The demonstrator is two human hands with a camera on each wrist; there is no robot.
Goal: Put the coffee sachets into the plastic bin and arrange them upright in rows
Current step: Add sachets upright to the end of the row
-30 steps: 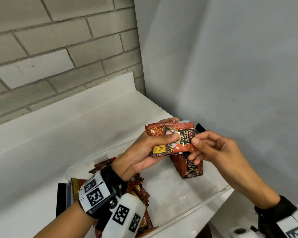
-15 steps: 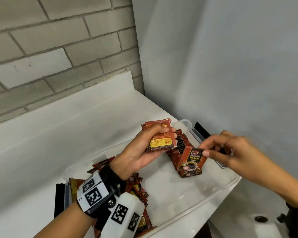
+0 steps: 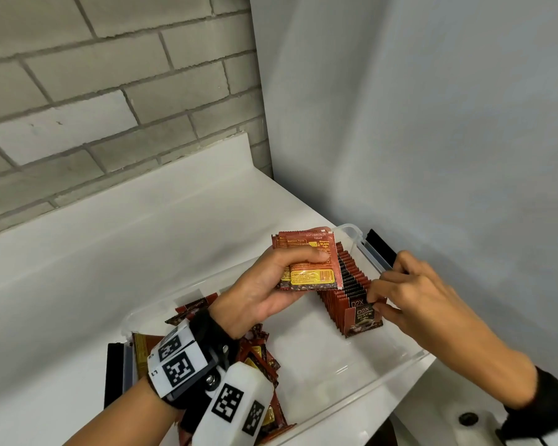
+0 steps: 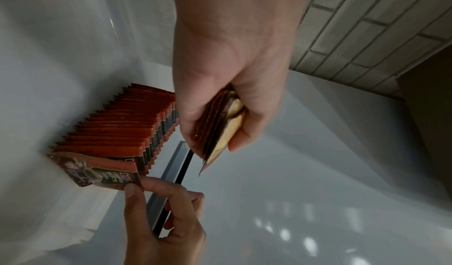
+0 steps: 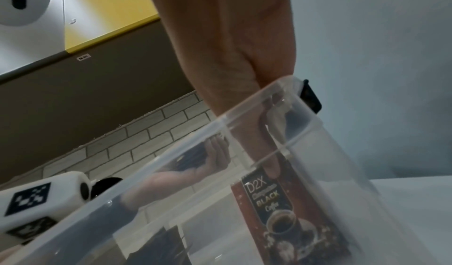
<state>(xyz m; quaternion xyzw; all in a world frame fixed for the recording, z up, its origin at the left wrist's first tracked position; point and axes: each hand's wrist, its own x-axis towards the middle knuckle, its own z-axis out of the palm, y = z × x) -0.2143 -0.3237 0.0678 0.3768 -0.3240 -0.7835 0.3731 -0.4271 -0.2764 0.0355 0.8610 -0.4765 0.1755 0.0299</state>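
A clear plastic bin sits on the white counter. A row of red coffee sachets stands upright along its right wall. My right hand pinches the top of the front sachet of that row; the pinch and the sachet also show in the left wrist view, and the sachet shows through the bin wall. My left hand grips a small stack of sachets above the bin, thumb on its printed back. The stack shows edge-on in the left wrist view.
Loose sachets lie heaped at the bin's left end, partly under my left wrist. A black latch sits on the bin's right rim close to a grey wall. A brick wall runs behind the counter. The counter edge falls off at front right.
My right hand took one sachet from the stack in my left hand, carried it right and down, and set it at the front of the upright row. The left hand stayed roughly in place.
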